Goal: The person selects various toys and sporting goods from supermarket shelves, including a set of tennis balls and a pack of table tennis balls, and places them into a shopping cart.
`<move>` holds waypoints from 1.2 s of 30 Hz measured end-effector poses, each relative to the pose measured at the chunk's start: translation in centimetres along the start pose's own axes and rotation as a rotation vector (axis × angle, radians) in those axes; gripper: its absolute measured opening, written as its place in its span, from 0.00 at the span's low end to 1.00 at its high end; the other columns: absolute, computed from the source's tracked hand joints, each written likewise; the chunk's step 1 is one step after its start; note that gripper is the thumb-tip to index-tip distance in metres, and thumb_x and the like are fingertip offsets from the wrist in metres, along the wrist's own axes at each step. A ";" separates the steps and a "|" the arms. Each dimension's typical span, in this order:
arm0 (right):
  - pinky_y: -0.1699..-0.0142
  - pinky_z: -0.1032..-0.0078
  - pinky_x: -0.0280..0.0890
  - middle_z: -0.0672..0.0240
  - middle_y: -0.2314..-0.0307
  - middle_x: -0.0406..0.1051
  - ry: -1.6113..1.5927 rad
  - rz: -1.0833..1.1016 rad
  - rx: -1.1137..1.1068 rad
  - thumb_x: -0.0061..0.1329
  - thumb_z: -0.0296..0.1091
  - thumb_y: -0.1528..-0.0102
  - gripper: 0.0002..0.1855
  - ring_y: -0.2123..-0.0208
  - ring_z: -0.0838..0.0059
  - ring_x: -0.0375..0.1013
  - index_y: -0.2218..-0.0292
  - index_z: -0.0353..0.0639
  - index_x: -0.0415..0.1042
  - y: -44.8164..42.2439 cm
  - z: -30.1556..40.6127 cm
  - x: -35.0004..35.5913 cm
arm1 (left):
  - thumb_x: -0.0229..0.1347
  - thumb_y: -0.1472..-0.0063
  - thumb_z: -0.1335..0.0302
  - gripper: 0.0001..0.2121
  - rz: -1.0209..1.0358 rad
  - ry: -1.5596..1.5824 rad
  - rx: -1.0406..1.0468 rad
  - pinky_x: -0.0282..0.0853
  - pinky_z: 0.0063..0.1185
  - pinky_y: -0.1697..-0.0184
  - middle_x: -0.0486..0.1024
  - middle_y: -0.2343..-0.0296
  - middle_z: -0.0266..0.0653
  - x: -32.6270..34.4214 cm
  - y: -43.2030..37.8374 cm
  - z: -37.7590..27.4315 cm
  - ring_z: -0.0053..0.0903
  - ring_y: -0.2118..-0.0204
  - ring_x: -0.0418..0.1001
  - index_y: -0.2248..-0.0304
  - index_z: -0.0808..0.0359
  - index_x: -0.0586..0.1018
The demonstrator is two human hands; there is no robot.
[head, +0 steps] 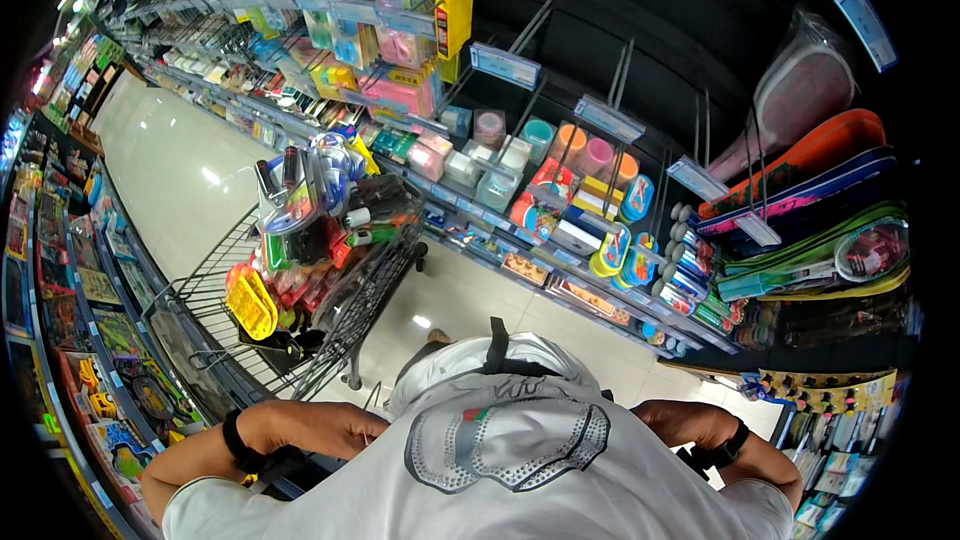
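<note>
My left hand (346,424) is held low beside my waist, its fingers partly hidden behind the white T-shirt (517,450). A shopping cart (202,270) stands just ahead of that hand. Piled in the cart are a yellow plastic item (253,307), blue-and-white packaged goods (296,187) and several red and green packets. On the other side, my right hand (671,418) rests near my hip, fingers out of sight behind the shirt. Black straps circle both wrists. Whether either hand grips anything is hidden.
A shelf ahead carries plastic jars (538,133), boxes and stationery on hooks. Rackets (806,79) and colored paddles (810,157) hang at right. Toy packages line the left shelf (97,292). The tiled aisle floor (172,165) runs toward the upper left.
</note>
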State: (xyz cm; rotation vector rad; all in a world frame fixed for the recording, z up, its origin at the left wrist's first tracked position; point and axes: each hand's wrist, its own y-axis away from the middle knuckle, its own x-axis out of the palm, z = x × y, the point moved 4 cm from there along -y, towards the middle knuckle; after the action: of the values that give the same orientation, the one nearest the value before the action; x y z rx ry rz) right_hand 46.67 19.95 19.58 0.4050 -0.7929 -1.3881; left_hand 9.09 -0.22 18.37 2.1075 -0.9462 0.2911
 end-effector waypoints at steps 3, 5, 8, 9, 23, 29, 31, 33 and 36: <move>0.48 0.75 0.63 0.66 0.57 0.74 0.056 -0.020 -0.014 0.50 0.31 0.41 0.19 0.56 0.79 0.69 0.48 0.38 0.69 -0.8 0.0 0.3 | 0.55 0.36 0.67 0.24 0.014 -0.017 0.011 0.65 0.19 0.48 0.73 0.52 0.33 0.3 0.6 0.1 0.15 0.52 0.68 0.44 0.68 0.66; 0.49 0.75 0.64 0.65 0.58 0.75 0.117 -0.036 -0.035 0.51 0.31 0.41 0.19 0.57 0.79 0.70 0.49 0.39 0.70 -1.3 0.5 0.3 | 0.55 0.36 0.67 0.24 -0.003 0.049 0.046 0.65 0.19 0.48 0.74 0.53 0.34 0.4 1.1 0.5 0.15 0.53 0.68 0.44 0.68 0.67; 0.53 0.75 0.66 0.64 0.61 0.76 0.232 -0.043 -0.085 0.52 0.32 0.42 0.18 0.60 0.78 0.71 0.51 0.40 0.71 -2.5 0.4 0.2 | 0.56 0.37 0.66 0.24 -0.040 -0.057 0.022 0.66 0.19 0.49 0.74 0.54 0.35 0.3 1.4 1.6 0.15 0.53 0.69 0.45 0.69 0.68; 0.55 0.75 0.66 0.64 0.62 0.76 0.292 -0.068 -0.080 0.52 0.32 0.42 0.17 0.61 0.78 0.71 0.52 0.40 0.71 -2.8 1.1 0.3 | 0.56 0.37 0.66 0.24 -0.041 -0.130 0.015 0.66 0.19 0.49 0.74 0.54 0.35 -0.1 1.4 2.0 0.16 0.53 0.69 0.45 0.69 0.68; 0.60 0.77 0.66 0.67 0.70 0.74 0.426 0.018 0.030 0.54 0.39 0.44 0.16 0.68 0.80 0.69 0.58 0.38 0.72 -7.9 3.2 -2.1 | 0.56 0.40 0.63 0.19 -0.241 -0.391 0.168 0.68 0.24 0.54 0.77 0.62 0.44 -0.1 3.5 2.9 0.29 0.59 0.75 0.54 0.66 0.74; 0.60 0.75 0.66 0.65 0.69 0.74 0.451 0.051 -0.126 0.54 0.36 0.44 0.17 0.67 0.81 0.69 0.56 0.37 0.71 -9.4 3.9 -1.8 | 0.55 0.41 0.63 0.16 -0.364 -0.671 -0.062 0.70 0.27 0.64 0.74 0.68 0.43 -2.7 6.1 3.3 0.33 0.67 0.75 0.61 0.67 0.74; 0.60 0.74 0.66 0.64 0.69 0.75 0.442 0.037 -0.171 0.55 0.36 0.44 0.17 0.67 0.82 0.69 0.56 0.37 0.71 -9.5 5.2 -1.7 | 0.55 0.43 0.62 0.15 -0.394 -0.692 0.018 0.70 0.28 0.65 0.75 0.70 0.41 -3.6 5.8 3.4 0.32 0.68 0.76 0.63 0.66 0.74; 0.60 0.75 0.66 0.65 0.70 0.75 0.454 0.040 -0.129 0.55 0.36 0.45 0.17 0.67 0.82 0.69 0.57 0.37 0.71 -9.8 4.6 -2.4 | 0.55 0.43 0.62 0.15 -0.404 -0.781 0.105 0.70 0.27 0.66 0.76 0.71 0.40 -4.1 4.9 3.4 0.32 0.69 0.76 0.62 0.65 0.75; 0.62 0.75 0.66 0.65 0.72 0.73 0.460 0.003 -0.057 0.56 0.37 0.46 0.14 0.69 0.81 0.69 0.62 0.39 0.71 -9.2 2.8 -3.4 | 0.57 0.45 0.65 0.13 -0.510 -0.796 0.129 0.71 0.27 0.67 0.75 0.71 0.40 -5.8 4.2 2.7 0.32 0.70 0.76 0.65 0.66 0.75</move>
State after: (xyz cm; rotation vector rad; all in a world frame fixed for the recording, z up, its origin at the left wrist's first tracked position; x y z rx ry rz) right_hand 38.19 22.21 14.30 0.6492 -0.3757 -1.2453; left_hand 1.77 -0.88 16.21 2.5325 -0.7661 -0.8178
